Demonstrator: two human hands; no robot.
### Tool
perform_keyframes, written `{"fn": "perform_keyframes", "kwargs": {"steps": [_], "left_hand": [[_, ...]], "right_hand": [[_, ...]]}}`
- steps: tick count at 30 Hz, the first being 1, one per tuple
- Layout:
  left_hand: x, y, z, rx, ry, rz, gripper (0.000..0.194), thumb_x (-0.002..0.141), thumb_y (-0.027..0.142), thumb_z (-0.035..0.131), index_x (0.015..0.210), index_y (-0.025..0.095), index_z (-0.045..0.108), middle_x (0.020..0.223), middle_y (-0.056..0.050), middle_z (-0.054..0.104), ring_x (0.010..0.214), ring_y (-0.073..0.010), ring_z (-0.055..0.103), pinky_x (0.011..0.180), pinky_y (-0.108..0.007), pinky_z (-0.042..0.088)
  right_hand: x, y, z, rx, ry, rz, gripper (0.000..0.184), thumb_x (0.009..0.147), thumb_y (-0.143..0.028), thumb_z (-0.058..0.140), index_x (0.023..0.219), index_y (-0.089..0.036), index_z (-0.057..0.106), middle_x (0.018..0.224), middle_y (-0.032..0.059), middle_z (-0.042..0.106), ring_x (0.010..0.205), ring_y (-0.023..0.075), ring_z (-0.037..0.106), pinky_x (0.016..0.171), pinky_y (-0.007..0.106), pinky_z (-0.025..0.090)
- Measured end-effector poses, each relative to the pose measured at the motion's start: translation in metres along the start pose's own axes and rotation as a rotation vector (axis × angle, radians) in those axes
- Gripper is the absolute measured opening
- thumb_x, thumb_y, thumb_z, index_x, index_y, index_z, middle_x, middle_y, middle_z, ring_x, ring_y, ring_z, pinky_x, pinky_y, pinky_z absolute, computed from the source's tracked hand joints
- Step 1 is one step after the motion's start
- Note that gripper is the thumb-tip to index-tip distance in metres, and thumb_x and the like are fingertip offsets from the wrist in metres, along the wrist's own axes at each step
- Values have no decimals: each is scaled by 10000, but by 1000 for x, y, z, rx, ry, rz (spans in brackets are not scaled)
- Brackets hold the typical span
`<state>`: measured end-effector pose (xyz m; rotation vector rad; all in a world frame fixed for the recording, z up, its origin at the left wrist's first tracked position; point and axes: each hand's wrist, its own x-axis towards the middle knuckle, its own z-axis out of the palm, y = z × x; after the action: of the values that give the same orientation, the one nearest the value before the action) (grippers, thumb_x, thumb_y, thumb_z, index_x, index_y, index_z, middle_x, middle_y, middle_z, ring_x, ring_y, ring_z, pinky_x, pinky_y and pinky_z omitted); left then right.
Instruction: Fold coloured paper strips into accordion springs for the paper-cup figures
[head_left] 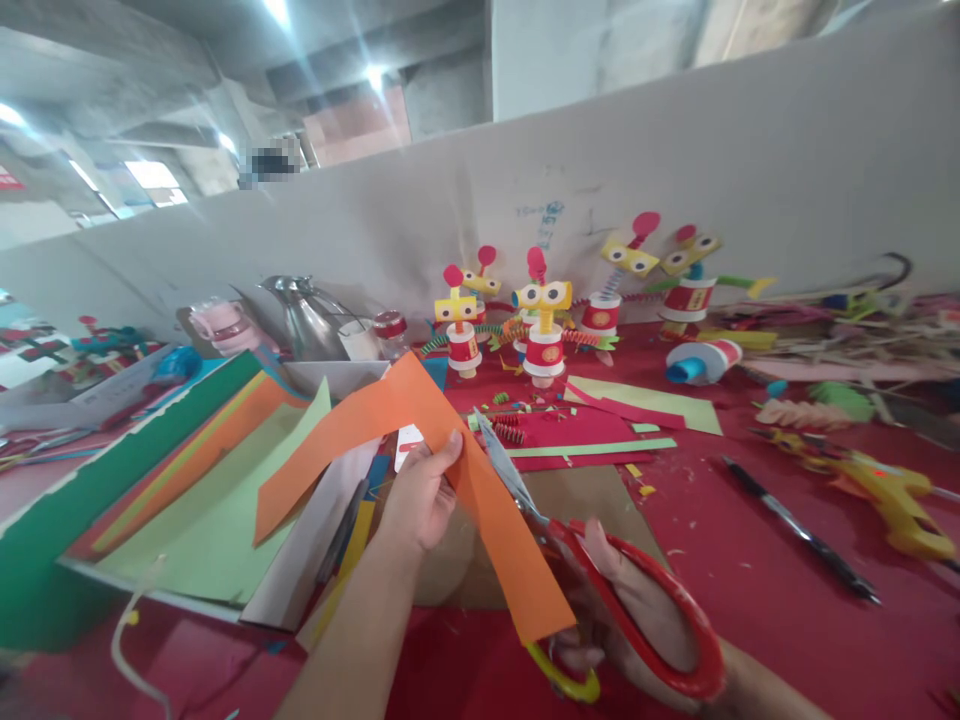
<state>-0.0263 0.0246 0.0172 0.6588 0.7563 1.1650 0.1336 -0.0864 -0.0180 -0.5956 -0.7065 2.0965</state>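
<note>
An orange paper sheet (337, 425) is pinched in my left hand (427, 490) near the middle of the view. It is cut partway, so one strip hangs down to the lower right while the wider piece bends off to the left. My right hand (637, 610) grips red-handled scissors (697, 650), its fingers through the loops. The blades point up and away, beside the right edge of the hanging strip; whether they touch the paper I cannot tell. Beneath both hands lies a brown board (607, 510) on the red tabletop.
Several paper-cup robot figures (544, 350) stand along the grey partition. A box of coloured paper (195, 520) sits at left, near a steel jug (300, 315). On the right are a black pen (802, 530), a yellow glue gun (892, 500) and a tipped cup figure (705, 362).
</note>
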Motion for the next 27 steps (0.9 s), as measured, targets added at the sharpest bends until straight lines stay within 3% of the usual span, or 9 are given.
{"fn": "perform_keyframes", "kwargs": {"steps": [6, 12, 17, 23, 27], "left_hand": [[0, -6, -1, 40, -62, -28, 144, 725, 200, 713, 829, 121, 654, 775, -51, 718, 663, -149, 667, 690, -253, 550], [2, 3, -8, 59, -82, -38, 134, 711, 193, 724, 812, 128, 665, 721, -44, 713, 640, -150, 669, 681, -244, 546], [0, 12, -7, 51, -66, -44, 215, 747, 167, 678, 959, 141, 658, 785, -67, 725, 718, -187, 693, 723, -291, 562], [2, 18, -7, -10, -6, -3, 128, 762, 119, 637, 887, 111, 660, 864, -102, 725, 805, -205, 696, 766, -306, 569], [5, 18, -8, -32, 56, 18, 117, 763, 164, 660, 867, 111, 653, 897, -110, 721, 821, -190, 692, 775, -295, 568]], "right_hand": [[-1, -3, 1, -41, 61, -13, 618, 837, -685, 353, 1066, -148, 557, 606, 11, 523, 443, 80, 410, 425, 210, 236], [-3, -7, -1, 86, -14, 7, 507, 793, -648, 501, 974, -178, 562, 672, 4, 513, 517, 76, 405, 442, 188, 227], [-3, -8, 1, 115, -37, 36, 479, 785, -633, 524, 941, -180, 548, 788, 32, 547, 528, 70, 423, 440, 182, 205], [-2, -5, 5, 65, -99, 20, 521, 805, -653, 464, 996, -176, 549, 607, -15, 457, 502, 84, 362, 436, 193, 218], [-2, -1, 3, 46, -67, 56, 548, 804, -672, 442, 1002, -173, 550, 612, -9, 471, 496, 82, 380, 435, 190, 216]]}}
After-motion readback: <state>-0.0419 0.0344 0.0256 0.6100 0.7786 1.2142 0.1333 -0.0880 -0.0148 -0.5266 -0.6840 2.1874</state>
